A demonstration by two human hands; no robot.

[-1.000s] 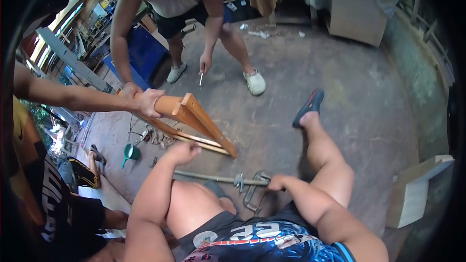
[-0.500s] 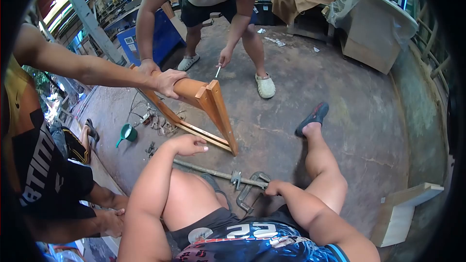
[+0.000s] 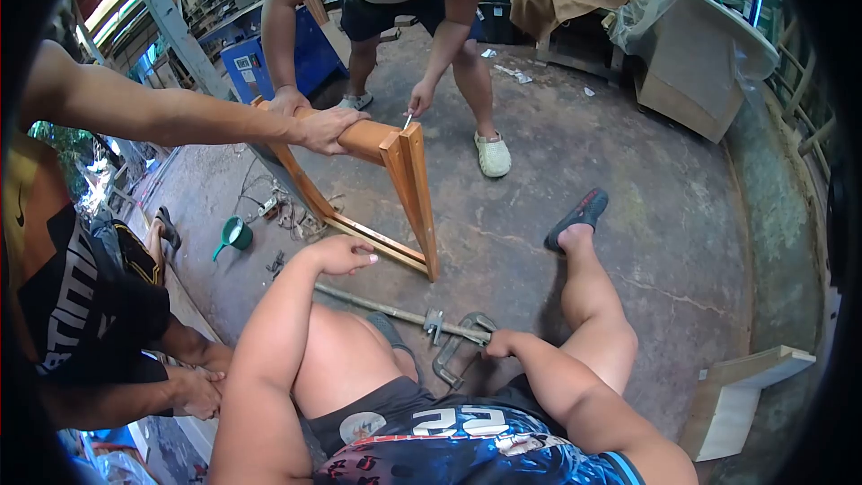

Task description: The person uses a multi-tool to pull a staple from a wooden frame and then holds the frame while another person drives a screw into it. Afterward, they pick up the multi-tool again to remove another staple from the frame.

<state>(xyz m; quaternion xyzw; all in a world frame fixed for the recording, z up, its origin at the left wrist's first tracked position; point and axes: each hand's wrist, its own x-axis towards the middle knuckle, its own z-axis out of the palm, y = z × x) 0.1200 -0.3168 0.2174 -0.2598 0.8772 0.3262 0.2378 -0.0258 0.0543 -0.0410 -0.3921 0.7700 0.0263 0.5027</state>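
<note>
My left hand (image 3: pixel 346 255) hangs over my raised knee, holding nothing, its fingers loosely stretched out near the foot of a wooden frame (image 3: pixel 415 198). Down by the floor, my right hand (image 3: pixel 503 343) is closed on the end of a long bar clamp (image 3: pixel 395 310). A C-shaped clamp (image 3: pixel 446 364) lies against that bar. The brown frame stands upright on the floor. One co-worker's hand (image 3: pixel 328 129) rests on its top rail. A second co-worker's hand (image 3: pixel 420 99) touches a thin, pale-tipped tool (image 3: pixel 409 120) to the frame's top corner.
A green dipper (image 3: pixel 236 233) and tangled cords (image 3: pixel 292 216) lie on the floor left of the frame. A wooden piece (image 3: pixel 727 409) leans at the right by the low wall (image 3: pixel 781 242). Behind stand a blue cabinet (image 3: pixel 269 63) and a covered bench (image 3: pixel 691 72).
The second co-worker's hand has brought the thin tool down to the frame's corner. The frame's top has shifted slightly right and up in view. My hands keep nearly the same pose.
</note>
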